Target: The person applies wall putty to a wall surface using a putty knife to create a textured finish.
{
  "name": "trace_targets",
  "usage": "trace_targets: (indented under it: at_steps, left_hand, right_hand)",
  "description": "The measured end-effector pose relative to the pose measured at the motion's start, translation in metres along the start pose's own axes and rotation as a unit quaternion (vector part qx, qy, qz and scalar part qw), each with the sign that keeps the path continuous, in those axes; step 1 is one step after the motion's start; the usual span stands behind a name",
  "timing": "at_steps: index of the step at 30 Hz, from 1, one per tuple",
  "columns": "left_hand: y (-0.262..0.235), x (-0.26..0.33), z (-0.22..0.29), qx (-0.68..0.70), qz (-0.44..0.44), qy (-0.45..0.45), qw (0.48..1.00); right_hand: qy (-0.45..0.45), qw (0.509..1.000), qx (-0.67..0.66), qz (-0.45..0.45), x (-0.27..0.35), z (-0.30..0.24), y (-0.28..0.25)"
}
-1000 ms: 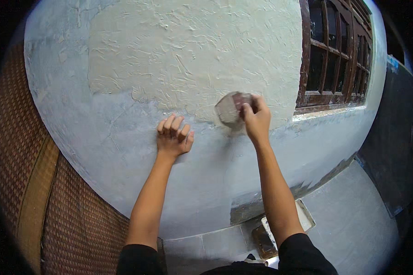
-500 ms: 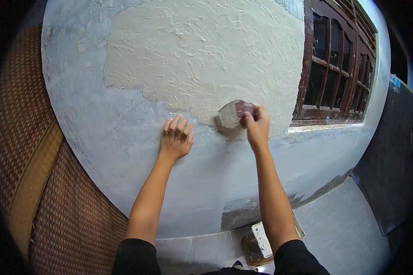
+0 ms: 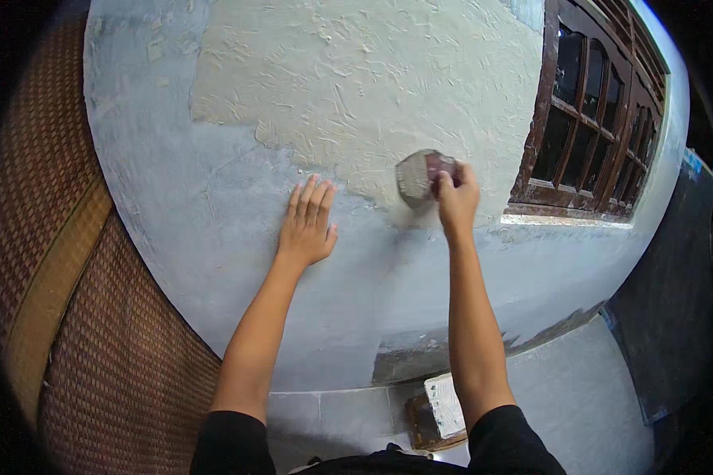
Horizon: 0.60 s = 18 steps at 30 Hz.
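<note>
A cream coat of rough, ridged plaster (image 3: pixel 364 87) covers the upper part of the pale blue-grey wall (image 3: pixel 214 214). Its ragged lower edge runs just above my left hand (image 3: pixel 305 226), whose fingers are stretched out and seem to rest on the bare wall. My right hand (image 3: pixel 458 204) grips a flat putty scraper (image 3: pixel 414 177) by its dark reddish grip. The angular plate is smeared with cream-grey paste and somewhat blurred. It is in front of the coat's lower right edge; whether it touches the wall I cannot tell.
A brown wooden window (image 3: pixel 582 127) with dark panes stands to the right, above a chipped white sill (image 3: pixel 566 221). Woven panelling (image 3: pixel 127 332) lines the left side. Below, near my right forearm, a paste-smeared white container (image 3: pixel 446 405) sits by the tiled floor. A dark board (image 3: pixel 657 293) leans far right.
My left fingers were slightly curled and have straightened against the wall. The scraper in my right hand has shifted up and to the right. The whole view has tilted a little.
</note>
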State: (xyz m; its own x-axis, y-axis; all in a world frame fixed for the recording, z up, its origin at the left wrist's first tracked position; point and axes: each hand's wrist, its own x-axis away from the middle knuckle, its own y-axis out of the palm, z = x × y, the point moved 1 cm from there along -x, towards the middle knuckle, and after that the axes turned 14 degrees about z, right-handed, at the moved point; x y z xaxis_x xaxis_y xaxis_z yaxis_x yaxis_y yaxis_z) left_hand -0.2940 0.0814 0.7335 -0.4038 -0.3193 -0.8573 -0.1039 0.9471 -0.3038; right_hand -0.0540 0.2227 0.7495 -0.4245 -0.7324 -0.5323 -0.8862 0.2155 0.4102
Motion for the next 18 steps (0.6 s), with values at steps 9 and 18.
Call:
trace_targets:
  at_steps: [9,18]
  left_hand:
    - [-0.001,0.007,0.007,0.009,-0.037,-0.028,0.999]
    - [-0.002,0.011,0.008,0.009,-0.054,-0.042,0.998]
  right_hand:
    - [-0.091,0.994,0.028,-0.054,0.008,0.003,0.008]
    - [-0.094,0.993,0.025,-0.064,0.017,0.002,0.012]
